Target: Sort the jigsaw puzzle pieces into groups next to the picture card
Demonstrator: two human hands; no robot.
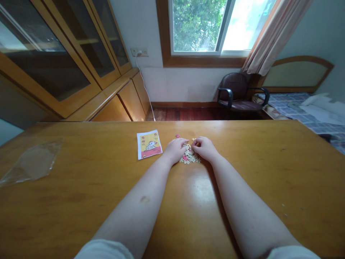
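Both the left hand (176,148) and right hand (205,147) rest curled fingers on a heap of knobbly jigsaw pieces (190,157) near the glossy wooden counter's (242,172) far edge; whether they pinch any is unclear.

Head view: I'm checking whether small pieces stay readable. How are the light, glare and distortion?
Head view: daylight from the window, its right pane blown out; a soft sheen on the table between the forearms; wide-angle stretching at the edges; puzzle pieces under the left hand and right hand too small to read.
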